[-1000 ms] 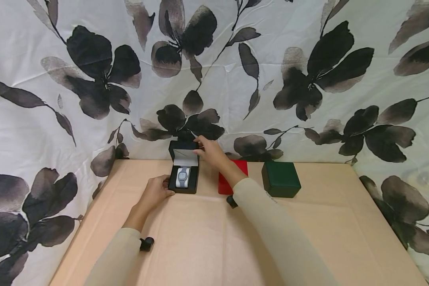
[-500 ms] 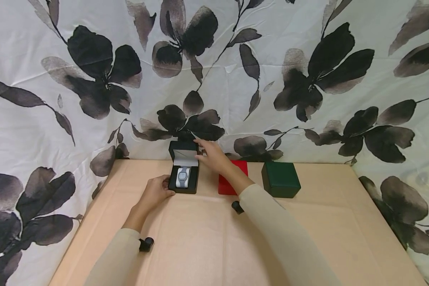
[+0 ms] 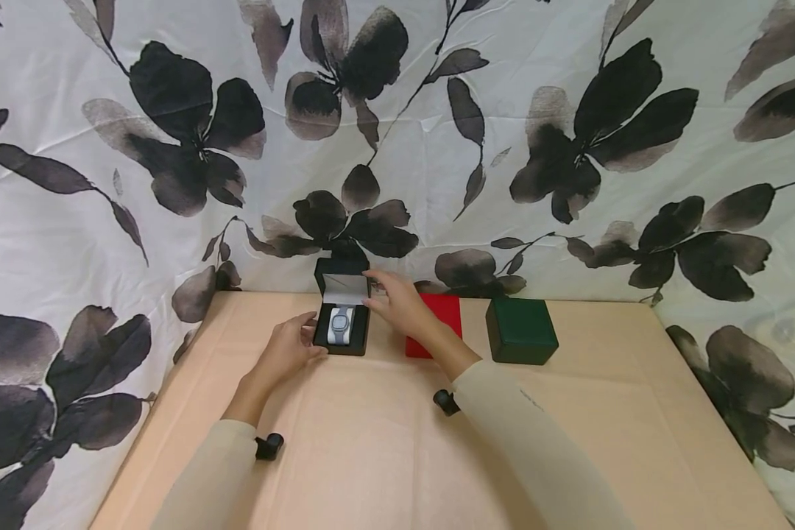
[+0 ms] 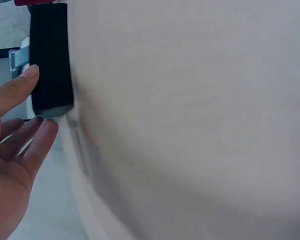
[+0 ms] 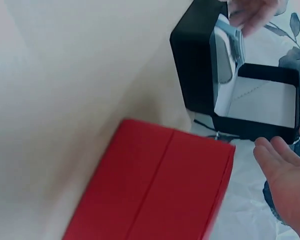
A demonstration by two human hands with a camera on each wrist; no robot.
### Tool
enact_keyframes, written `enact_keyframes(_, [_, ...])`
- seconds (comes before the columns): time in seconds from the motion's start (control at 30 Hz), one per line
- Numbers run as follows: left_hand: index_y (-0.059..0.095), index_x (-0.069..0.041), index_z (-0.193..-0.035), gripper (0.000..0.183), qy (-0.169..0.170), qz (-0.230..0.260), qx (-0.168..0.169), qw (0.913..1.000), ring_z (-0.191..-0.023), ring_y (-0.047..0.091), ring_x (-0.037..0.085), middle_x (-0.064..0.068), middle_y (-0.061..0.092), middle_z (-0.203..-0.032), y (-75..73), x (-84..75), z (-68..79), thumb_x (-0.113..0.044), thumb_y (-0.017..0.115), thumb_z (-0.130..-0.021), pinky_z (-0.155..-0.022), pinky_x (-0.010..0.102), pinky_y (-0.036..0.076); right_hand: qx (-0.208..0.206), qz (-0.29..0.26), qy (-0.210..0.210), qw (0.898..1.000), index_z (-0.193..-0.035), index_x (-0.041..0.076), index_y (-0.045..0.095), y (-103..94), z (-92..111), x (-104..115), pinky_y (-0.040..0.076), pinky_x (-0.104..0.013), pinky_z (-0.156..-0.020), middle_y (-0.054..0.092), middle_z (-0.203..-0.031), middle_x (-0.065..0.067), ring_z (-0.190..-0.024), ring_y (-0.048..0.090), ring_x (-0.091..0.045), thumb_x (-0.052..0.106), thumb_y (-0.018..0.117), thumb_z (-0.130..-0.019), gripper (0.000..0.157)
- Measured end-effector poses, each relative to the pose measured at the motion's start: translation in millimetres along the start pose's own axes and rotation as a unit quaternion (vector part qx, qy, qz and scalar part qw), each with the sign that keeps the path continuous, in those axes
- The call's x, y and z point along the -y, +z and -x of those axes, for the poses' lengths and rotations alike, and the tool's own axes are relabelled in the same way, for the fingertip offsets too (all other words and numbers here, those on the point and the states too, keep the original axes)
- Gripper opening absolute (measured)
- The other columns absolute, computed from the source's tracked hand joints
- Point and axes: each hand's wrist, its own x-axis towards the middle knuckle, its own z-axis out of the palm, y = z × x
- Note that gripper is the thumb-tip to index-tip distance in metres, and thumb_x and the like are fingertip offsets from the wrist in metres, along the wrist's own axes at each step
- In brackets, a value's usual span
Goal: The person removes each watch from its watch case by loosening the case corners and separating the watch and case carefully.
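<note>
A black watch box (image 3: 361, 352) stands with its lid (image 3: 331, 266) raised, on the left part of the table near the back. Inside, a grey-blue wristwatch (image 3: 340, 324) is wrapped round a white cushion. My left hand (image 3: 286, 350) holds the box at its front left corner, with the thumb on the front edge and fingertips at the left side, as the left wrist view shows. My right hand (image 3: 400, 305) is at the lid's right side. Its extended fingers (image 5: 272, 150) are right at the lid's edge, the index finger and thumb spread apart.
A flat red case (image 3: 447, 313) with a line across its cover lies right of the watch box, partly under the right forearm. Further right stands a closed green box (image 3: 522, 331). Behind the table (image 3: 603, 412) hangs a white floral cloth (image 3: 437, 169).
My right hand has slid from the lid's upper right corner down along its right side. The lid stays raised, and my left hand keeps its place at the front left corner.
</note>
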Motion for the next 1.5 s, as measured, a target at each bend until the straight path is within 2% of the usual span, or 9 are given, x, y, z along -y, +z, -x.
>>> enact_keyframes(0.17, [0.05, 0.004, -0.147, 0.081, 0.024, -0.025, 0.0, 0.9994, -0.113, 0.068, 0.04, 0.026, 0.062, -0.137, -7.0, -9.2, -3.9, -0.011, 0.091, -0.078, -0.096, 0.052, 0.058, -0.029, -0.029, 0.022, 0.999, -0.155, 0.018, 0.047, 5.7, 9.2, 3.3, 0.051, -0.047, -0.11, 0.053, -0.153, -0.01, -0.132, 0.059, -0.029, 0.025, 0.073, -0.097, 0.063])
enact_keyframes(0.33, [0.049, 0.001, -0.149, 0.084, 0.031, -0.042, 0.011, 0.9986, -0.117, 0.065, 0.041, 0.023, 0.06, -0.14, -11.5, -17.1, -8.4, -0.013, 0.091, -0.078, -0.098, 0.051, 0.057, -0.044, -0.058, 0.031, 0.997, -0.151, 0.018, 0.05, 13.8, 18.9, 7.5, 0.054, -0.044, -0.107, 0.052, -0.152, -0.008, -0.13, 0.06, -0.028, 0.024, 0.073, -0.097, 0.059])
enact_keyframes(0.63, [0.044, 0.002, -0.152, 0.087, 0.041, -0.082, 0.051, 0.9945, -0.128, 0.06, 0.041, 0.023, 0.055, -0.147, -20.7, -28.2, -20.3, -0.016, 0.09, -0.08, -0.107, 0.054, 0.051, -0.039, -0.079, 0.064, 0.994, -0.15, 0.015, 0.051, 35.2, 30.7, 9.8, 0.055, -0.048, -0.105, 0.054, -0.149, -0.01, -0.13, 0.058, -0.032, 0.024, 0.072, -0.097, 0.057])
enact_keyframes(0.8, [0.045, 0.002, -0.152, 0.085, 0.049, -0.103, 0.075, 0.9907, -0.139, 0.051, 0.042, 0.023, 0.051, -0.152, -21.6, -32.5, -28.5, -0.011, 0.089, -0.08, -0.116, 0.055, 0.042, -0.036, -0.081, 0.092, 0.992, -0.151, 0.016, 0.05, 46.3, 35.4, 9.7, 0.049, -0.049, -0.113, 0.051, -0.152, -0.01, -0.139, 0.051, -0.03, 0.025, 0.072, -0.097, 0.059])
enact_keyframes(0.9, [0.046, 0.002, -0.152, 0.083, 0.05, -0.11, 0.087, 0.9888, -0.144, 0.045, 0.043, 0.023, 0.05, -0.153, -21.1, -34.4, -32.3, -0.009, 0.089, -0.08, -0.119, 0.056, 0.038, -0.028, -0.077, 0.098, 0.992, -0.152, 0.012, 0.048, 52.4, 36.9, 9.9, 0.044, -0.049, -0.117, 0.049, -0.154, -0.012, -0.143, 0.047, -0.03, 0.024, 0.072, -0.098, 0.061])
enact_keyframes(1.2, [0.047, 0.001, -0.151, 0.083, 0.043, -0.135, 0.12, 0.9826, -0.143, 0.046, 0.043, 0.025, 0.051, -0.153, -22.4, -39.3, -43.2, -0.009, 0.089, -0.079, -0.12, 0.056, 0.037, -0.023, -0.062, 0.106, 0.992, -0.151, 0.009, 0.048, 69.5, 38.7, 4.1, 0.042, -0.045, -0.119, 0.05, -0.152, -0.015, -0.14, 0.049, -0.03, 0.022, 0.072, -0.097, 0.061])
enact_keyframes(1.5, [0.051, 0.005, -0.146, 0.084, 0.08, -0.16, 0.146, 0.973, -0.136, 0.054, 0.042, 0.026, 0.057, -0.145, -20.5, -41.5, -51.9, -0.008, 0.093, -0.074, -0.118, 0.054, 0.041, -0.023, -0.044, 0.094, 0.994, -0.152, 0.005, 0.047, 78.7, 40.2, -4.9, 0.04, -0.042, -0.121, 0.052, -0.149, -0.017, -0.14, 0.051, -0.03, 0.02, 0.072, -0.098, 0.062])
